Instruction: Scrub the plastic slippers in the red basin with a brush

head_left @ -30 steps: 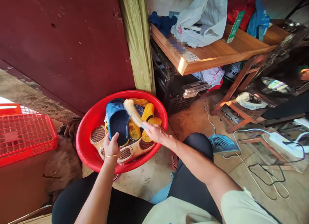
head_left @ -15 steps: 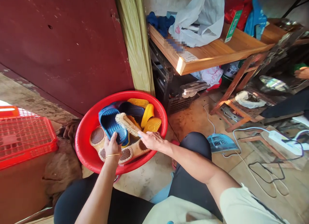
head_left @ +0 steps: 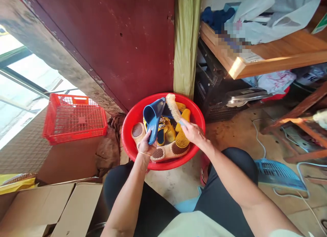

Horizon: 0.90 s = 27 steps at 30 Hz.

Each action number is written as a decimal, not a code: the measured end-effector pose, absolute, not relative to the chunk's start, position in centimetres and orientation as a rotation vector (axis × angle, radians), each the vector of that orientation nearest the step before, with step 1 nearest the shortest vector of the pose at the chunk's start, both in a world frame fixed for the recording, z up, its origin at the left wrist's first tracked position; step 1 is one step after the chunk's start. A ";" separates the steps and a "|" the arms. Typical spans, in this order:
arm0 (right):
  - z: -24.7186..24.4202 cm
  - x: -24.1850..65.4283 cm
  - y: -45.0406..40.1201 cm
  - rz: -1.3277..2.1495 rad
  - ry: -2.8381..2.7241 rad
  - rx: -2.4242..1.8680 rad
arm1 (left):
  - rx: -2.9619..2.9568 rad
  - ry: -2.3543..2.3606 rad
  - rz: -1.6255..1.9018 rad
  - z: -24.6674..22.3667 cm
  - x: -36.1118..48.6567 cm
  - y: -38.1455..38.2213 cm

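Blue slipper (head_left: 152, 118) held up on edge over the red basin (head_left: 127, 141).
Its long axis slants, the wide strap end pointing up and away toward the maroon door (head_left: 133, 49), the narrower end down toward the wearer. The left hand (head_left: 148, 143) is closed around that lower end, fingers on one side. The right hand (head_left: 192, 132) is wrapped narrowly around the handle of the brush (head_left: 174, 108), whose bristled head is raised just right of the slipper, above yellow slippers (head_left: 183, 138) in the basin.
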State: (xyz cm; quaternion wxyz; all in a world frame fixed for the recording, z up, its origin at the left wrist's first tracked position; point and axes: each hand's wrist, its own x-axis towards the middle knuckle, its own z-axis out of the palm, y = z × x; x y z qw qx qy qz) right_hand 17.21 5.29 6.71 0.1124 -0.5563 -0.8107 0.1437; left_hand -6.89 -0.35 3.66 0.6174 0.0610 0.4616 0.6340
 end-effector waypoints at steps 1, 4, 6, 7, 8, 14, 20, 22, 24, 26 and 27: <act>6.9 17.8 5.7 0.424 -2.344 -1.654 | 0.221 1.153 1.520 3.5 -7.3 -0.1; 7.3 20.2 6.2 0.441 -2.251 -1.756 | 0.512 1.553 1.673 3.0 -9.2 0.8; 7.5 22.0 6.2 0.527 -2.204 -1.845 | 0.689 1.884 1.689 2.7 -10.2 1.2; 7.7 22.8 6.2 0.597 -2.190 -1.890 | 0.772 2.028 1.661 2.7 -10.5 1.2; 7.8 23.6 6.1 0.677 -2.191 -1.926 | 0.858 2.138 1.618 2.7 -10.5 1.2; 8.5 25.5 5.0 0.919 -2.397 -1.967 | 1.371 1.712 1.367 2.8 -5.0 0.0; 8.6 24.2 4.1 1.123 -2.452 -1.800 | 1.318 1.324 1.027 -1.0 1.9 0.0; 8.4 24.0 3.9 1.157 -2.470 -1.774 | 1.309 1.404 1.012 -2.2 2.4 0.3; 8.2 24.1 4.0 1.156 -2.495 -1.745 | 1.252 1.487 0.981 -3.0 2.1 0.7; 7.9 24.4 4.3 1.109 -2.468 -1.750 | 1.167 1.518 0.982 -3.2 1.4 1.1; 7.8 24.6 4.6 1.059 -2.437 -1.756 | 1.114 1.520 1.008 -3.1 1.0 1.4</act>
